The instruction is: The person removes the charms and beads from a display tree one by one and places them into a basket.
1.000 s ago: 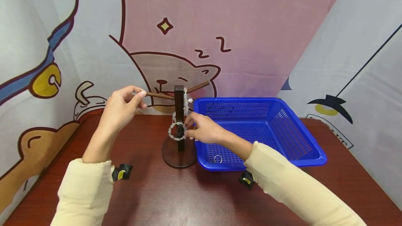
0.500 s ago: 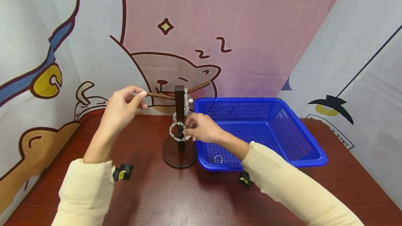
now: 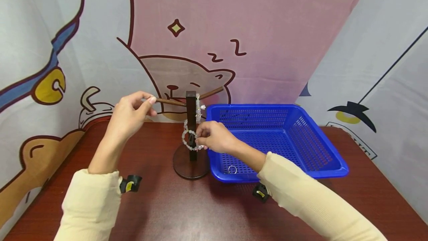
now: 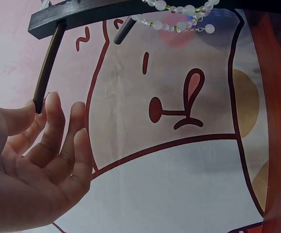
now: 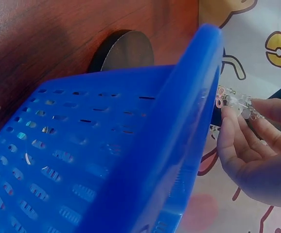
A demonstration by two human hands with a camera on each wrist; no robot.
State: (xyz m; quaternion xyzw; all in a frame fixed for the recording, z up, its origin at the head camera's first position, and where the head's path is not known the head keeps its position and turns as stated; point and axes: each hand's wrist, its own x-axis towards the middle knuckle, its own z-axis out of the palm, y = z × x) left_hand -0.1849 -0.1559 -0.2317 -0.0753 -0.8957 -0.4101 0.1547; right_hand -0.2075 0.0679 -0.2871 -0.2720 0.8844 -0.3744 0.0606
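Our left hand [image 3: 128, 116] pinches the stand's peg [image 3: 167, 101]; our right hand [image 3: 214, 137] pinches the bead bracelet [image 3: 190, 140]. Pull hard and the stand [image 3: 191, 129] may tip

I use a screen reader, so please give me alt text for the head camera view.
A person's right hand pinches a clear bead bracelet hanging at a dark wooden stand, while the left hand holds the tip of the stand's left peg. A blue basket beside it holds a small ring.

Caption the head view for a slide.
Left hand steadies a wooden jewelry stand's peg while right hand pinches a beaded bracelet beside a blue basket.
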